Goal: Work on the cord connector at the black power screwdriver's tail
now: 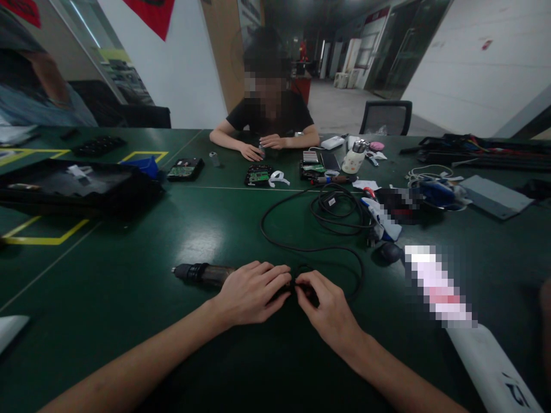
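Fingers of our left hand (257,292) wrap the screwdriver (215,276) on the table (129,298); those of our right hand (327,301) pinch what looks like the cord (363,269) at its tail. We seem to be adjusting it, needing steadiness next.

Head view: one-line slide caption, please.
On a green table, the left hand holds a dark tool while the right hand works at its end, near a black cable.

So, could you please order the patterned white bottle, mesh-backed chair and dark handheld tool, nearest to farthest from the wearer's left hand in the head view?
1. Dark handheld tool: in the left hand.
2. Patterned white bottle: across the table, right.
3. Mesh-backed chair: beyond the table, right.
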Tool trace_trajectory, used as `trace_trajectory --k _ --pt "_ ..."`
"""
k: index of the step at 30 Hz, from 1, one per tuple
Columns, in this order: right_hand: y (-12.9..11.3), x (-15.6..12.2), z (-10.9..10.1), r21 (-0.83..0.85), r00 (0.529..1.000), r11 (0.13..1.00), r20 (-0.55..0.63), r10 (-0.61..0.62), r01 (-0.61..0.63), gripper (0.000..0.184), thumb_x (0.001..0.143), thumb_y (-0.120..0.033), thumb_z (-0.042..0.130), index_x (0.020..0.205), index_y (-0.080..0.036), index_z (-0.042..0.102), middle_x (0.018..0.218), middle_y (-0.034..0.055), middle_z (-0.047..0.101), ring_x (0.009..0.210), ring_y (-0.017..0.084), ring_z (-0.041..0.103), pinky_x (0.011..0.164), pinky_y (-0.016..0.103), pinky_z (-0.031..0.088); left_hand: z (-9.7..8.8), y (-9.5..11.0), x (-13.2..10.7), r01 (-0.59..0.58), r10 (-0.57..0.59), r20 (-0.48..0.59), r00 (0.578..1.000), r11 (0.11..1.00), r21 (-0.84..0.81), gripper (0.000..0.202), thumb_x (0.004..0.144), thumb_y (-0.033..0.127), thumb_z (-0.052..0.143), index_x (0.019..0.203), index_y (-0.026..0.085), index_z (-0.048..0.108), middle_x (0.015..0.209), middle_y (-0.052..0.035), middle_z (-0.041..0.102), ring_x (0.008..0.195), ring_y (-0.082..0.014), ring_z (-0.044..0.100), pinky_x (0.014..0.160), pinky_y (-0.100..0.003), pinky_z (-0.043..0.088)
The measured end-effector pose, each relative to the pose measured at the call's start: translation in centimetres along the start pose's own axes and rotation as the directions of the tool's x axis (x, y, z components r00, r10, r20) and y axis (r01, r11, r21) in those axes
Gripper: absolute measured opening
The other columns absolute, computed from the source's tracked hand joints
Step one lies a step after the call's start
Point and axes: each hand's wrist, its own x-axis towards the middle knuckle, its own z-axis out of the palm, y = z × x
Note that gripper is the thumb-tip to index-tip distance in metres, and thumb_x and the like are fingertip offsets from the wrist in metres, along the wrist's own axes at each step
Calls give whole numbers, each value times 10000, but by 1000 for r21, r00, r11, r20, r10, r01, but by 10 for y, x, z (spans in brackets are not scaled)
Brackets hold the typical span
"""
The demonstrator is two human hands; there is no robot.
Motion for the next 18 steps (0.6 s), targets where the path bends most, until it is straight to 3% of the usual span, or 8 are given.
trace_trajectory --k 6,11,18 --pt "3 -1 2 5 1000 1000 -8 -3 3 143 995 -137 577 1093 -232 619 1028 52 669 894 207 674 793 344 588 1 0 1 19 -19 -27 999 1000 17 219 1073 353 465 1108 199 617 1185 -38 715 972 -177 690 812 -326 504" --pt "4 -1 3 2 1000 1000 -19 -1 1 149 992 -130 573 1088 -231 626 1036 53 680 910 210 687 788 341 596 1 0 1 -6 5 29 1000 1000 25 253 1044 379 496 1203 211 598 1107 -29 718 963 -202 680 794 -350 488" --pt "2 0 1 6 1000 1000 -7 -5 5 153 993 -133 574 1095 -236 624 1044 54 679 915 211 685 790 344 599 3 0 1 10 -11 8 1000 998 70 254 1058 401 471 1120 205 620 1028 -28 715 902 -194 674 753 -341 469"
